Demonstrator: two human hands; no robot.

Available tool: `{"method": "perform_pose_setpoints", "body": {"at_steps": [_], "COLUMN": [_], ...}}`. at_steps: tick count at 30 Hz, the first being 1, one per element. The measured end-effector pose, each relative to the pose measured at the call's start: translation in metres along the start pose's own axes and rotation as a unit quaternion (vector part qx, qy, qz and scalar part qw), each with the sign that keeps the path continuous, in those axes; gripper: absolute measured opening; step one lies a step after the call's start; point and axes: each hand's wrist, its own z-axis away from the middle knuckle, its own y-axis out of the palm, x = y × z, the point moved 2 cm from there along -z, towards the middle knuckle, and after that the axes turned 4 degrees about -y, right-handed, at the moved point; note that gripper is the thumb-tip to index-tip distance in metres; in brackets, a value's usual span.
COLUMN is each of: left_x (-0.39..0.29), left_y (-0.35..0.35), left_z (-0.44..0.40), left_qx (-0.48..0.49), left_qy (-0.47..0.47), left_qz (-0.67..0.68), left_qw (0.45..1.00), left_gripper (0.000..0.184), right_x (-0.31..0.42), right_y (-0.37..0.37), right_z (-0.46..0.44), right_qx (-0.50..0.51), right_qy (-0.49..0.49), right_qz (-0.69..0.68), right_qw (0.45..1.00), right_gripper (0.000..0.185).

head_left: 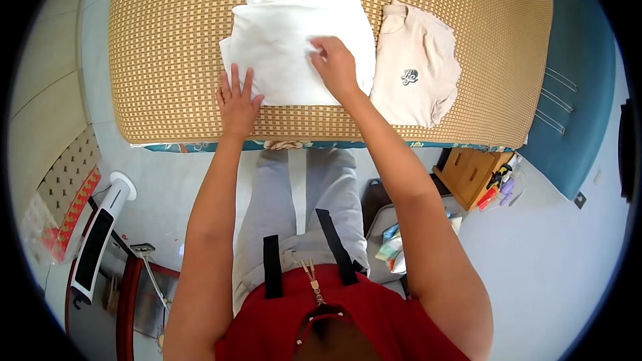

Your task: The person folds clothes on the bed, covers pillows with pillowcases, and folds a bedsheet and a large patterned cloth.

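Observation:
A white folded garment, likely a shirt, lies on the woven mat with uneven layers of white cloth showing at its far and left edges. My left hand rests at its near left corner, fingers spread, the fingertips on the cloth. Over the right half of the white garment is my right hand, half curled, with thumb and forefinger apart and no cloth visible between them. Whether it touches the fabric is hard to tell. Just right of the white garment lies a folded beige T-shirt with a small dark print.
The woven mat covers a bed whose near edge is at my legs. A blue padded headboard stands on the right. Below are a wooden nightstand with small items beside it, and a white appliance at lower left.

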Motion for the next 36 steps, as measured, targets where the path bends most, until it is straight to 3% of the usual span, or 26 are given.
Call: {"method": "perform_pose_setpoints", "body": {"at_steps": [2, 5, 12, 19, 26, 36], "left_x": [-0.005, -0.020, -0.005, -0.004, -0.005, -0.006], "left_y": [-0.001, 0.009, 0.001, 0.002, 0.000, 0.000], "left_z": [0.002, 0.013, 0.012, 0.011, 0.011, 0.011], "left_qx": [-0.018, 0.029, 0.020, 0.030, 0.033, 0.030], "left_qy": [0.005, -0.002, -0.002, -0.007, -0.010, -0.010], "left_qz": [0.000, 0.035, 0.023, 0.036, 0.025, 0.024], "left_qw": [1.000, 0.999, 1.000, 0.999, 0.999, 0.999], "left_gripper": [0.067, 0.068, 0.068, 0.068, 0.067, 0.068], "right_x": [0.010, -0.003, -0.009, -0.027, -0.013, -0.009], "right_y": [0.009, 0.022, 0.058, 0.035, 0.039, 0.049], "right_z": [-0.023, -0.044, -0.068, -0.059, -0.044, -0.045], "right_qx": [-0.025, -0.068, -0.034, -0.030, -0.002, 0.005], "right_qy": [-0.017, 0.041, 0.042, 0.100, -0.063, -0.087], "right_qz": [-0.008, 0.103, 0.188, -0.083, 0.064, 0.132], "right_qw": [0.999, 0.992, 0.981, 0.991, 0.996, 0.987], "right_gripper": [0.020, 0.020, 0.013, 0.016, 0.009, 0.013]}}
